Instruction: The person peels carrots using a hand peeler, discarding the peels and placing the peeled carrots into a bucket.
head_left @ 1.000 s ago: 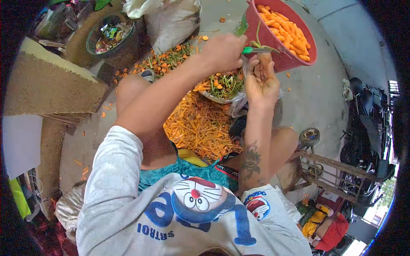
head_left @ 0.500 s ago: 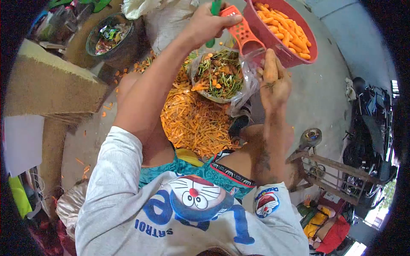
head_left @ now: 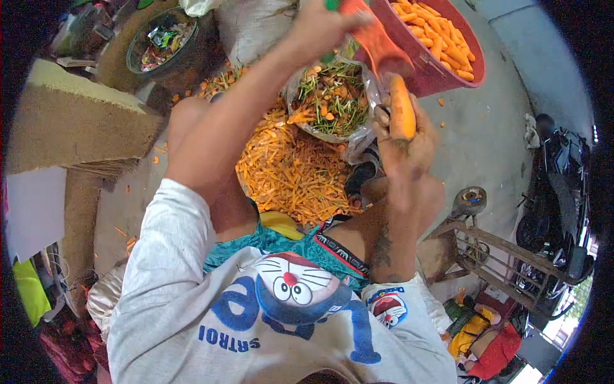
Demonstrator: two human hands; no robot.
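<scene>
At the top, my left hand (head_left: 326,32) is closed round an orange peeler (head_left: 377,41) with a broad head, smeared by motion. A green handle (head_left: 332,5) shows beside these fingers. My right hand (head_left: 409,137) grips a carrot (head_left: 401,109), which points up towards the peeler's head; its surface is bright orange with some darker patches. Just left of the carrot is a clear plastic bag (head_left: 371,89) full of green stem ends and carrot scraps (head_left: 329,105). Below it, between my legs, lies a big heap of carrot peelings (head_left: 288,173).
A red tub (head_left: 416,64) of peeled carrots (head_left: 441,38) stands at the upper right. To the upper left are a bin (head_left: 137,61) with wrappers and a white sack (head_left: 246,32). A wooden frame with wheels (head_left: 499,256) lies at right, near a motorbike (head_left: 556,192).
My right hand has turned the carrot and drawn it slightly lower; a brighter orange side now shows. My left hand and the peeler have shifted a little and blurred.
</scene>
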